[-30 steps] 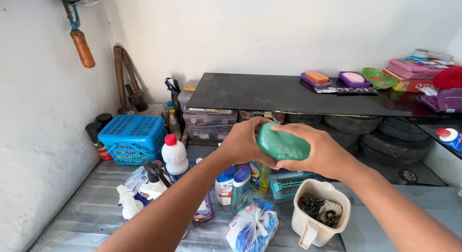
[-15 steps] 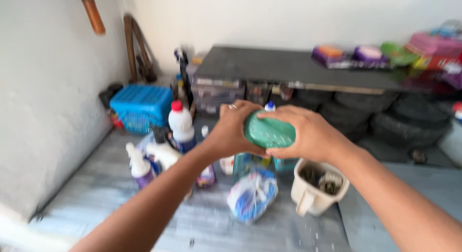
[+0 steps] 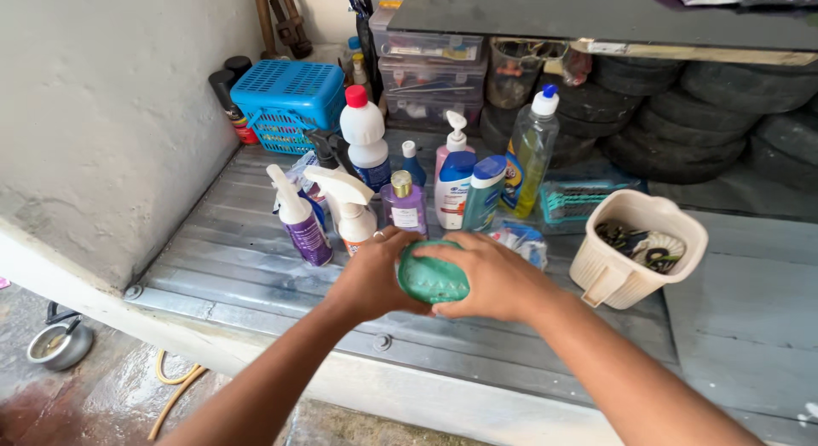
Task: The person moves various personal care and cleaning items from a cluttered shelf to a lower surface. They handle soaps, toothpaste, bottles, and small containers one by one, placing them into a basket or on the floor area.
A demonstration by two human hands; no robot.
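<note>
A green oval soap case [image 3: 431, 278] is held between both my hands above a grey ribbed metal surface [image 3: 247, 258]. My left hand [image 3: 375, 276] grips its left side. My right hand [image 3: 487, 276] covers its right side and top. Just behind the hands stand several bottles: two white spray bottles [image 3: 345, 209], a small purple bottle [image 3: 403, 206], blue and white tubes [image 3: 469, 190] and a clear bottle of yellow liquid [image 3: 532, 152].
A cream plastic jug [image 3: 635, 246] holding dark small parts sits at the right. A blue basket [image 3: 285, 101] stands at the back left by the grey wall. Clear drawers [image 3: 430, 67], stacked tyres [image 3: 707, 114] and a dark shelf [image 3: 596, 16] line the back. A metal bowl [image 3: 58, 344] lies on the floor.
My view has tilted down and closer. Both hands have lowered the green case from chest height toward the metal surface, in front of the bottles.
</note>
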